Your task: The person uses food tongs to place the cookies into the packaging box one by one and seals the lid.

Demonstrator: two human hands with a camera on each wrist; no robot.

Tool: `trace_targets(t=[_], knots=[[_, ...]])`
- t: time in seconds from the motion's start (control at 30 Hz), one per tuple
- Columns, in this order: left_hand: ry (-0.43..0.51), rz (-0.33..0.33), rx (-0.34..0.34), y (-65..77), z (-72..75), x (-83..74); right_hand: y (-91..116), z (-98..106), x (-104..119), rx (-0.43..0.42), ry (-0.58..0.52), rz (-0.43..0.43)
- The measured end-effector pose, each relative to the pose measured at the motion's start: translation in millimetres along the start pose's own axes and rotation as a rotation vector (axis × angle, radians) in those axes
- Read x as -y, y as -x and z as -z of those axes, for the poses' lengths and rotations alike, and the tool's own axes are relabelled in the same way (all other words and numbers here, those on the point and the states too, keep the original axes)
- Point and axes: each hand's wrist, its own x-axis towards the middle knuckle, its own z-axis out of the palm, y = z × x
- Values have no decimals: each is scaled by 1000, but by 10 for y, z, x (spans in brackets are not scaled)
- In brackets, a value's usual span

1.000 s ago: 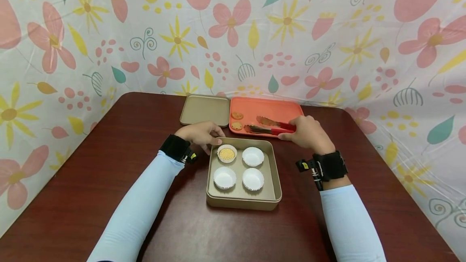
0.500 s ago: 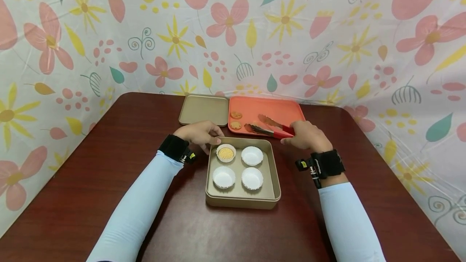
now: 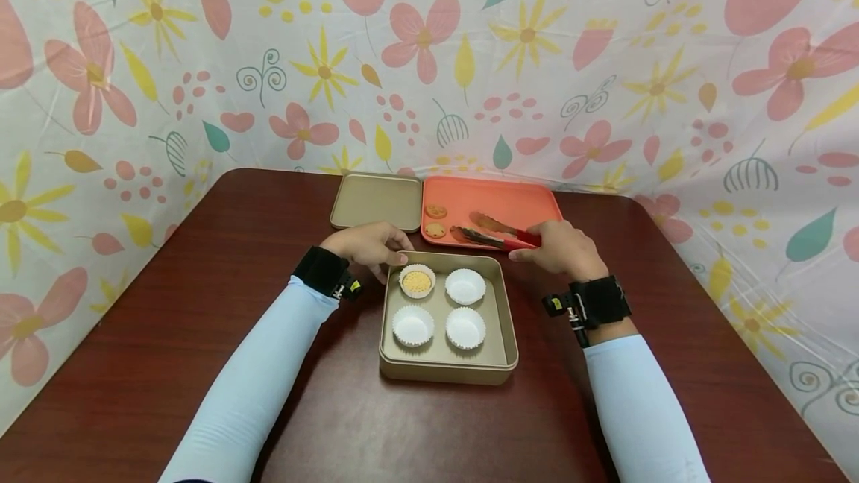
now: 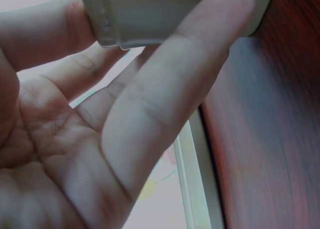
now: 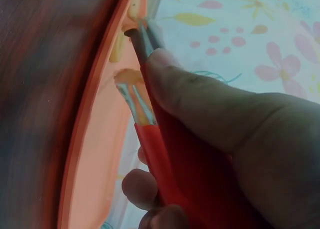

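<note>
My left hand (image 3: 369,246) holds the back left corner of a square gold tin (image 3: 503,311), with the thumb at the rim and fingers along the outside. In the left wrist view, fingers (image 4: 150,104) lie against the tin's wall (image 4: 145,19). My right hand (image 3: 567,248) grips tongs (image 3: 493,239) by their red handles. Their metal arms stand apart, low over the orange tray (image 3: 513,196). Two small round cookies (image 3: 435,230) lie at the tray's left end, beside the tong tips. Inside the tin, one white paper cup (image 3: 405,293) holds a yellow round piece (image 3: 417,282).
Three more white paper cups (image 3: 466,328) stand in the tin. A flat gold lid or tray (image 3: 377,202) lies at the back, left of the orange tray. Everything rests on a dark brown table (image 3: 268,364), with a flower-patterned cloth (image 3: 416,95) behind it.
My right hand has shifted slightly left with the tongs, whose tips stay by the cookies. The left hand keeps its place at the tin's corner.
</note>
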Motion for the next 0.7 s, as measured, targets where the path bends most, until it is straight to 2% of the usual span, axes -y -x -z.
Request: trace_targets(t=[0.27, 0.7], knots=[[-1, -5, 6, -3, 7, 1, -16, 10, -17, -4, 33, 24], [4, -9, 9, -17, 11, 13, -49, -2, -36, -22, 13, 74]])
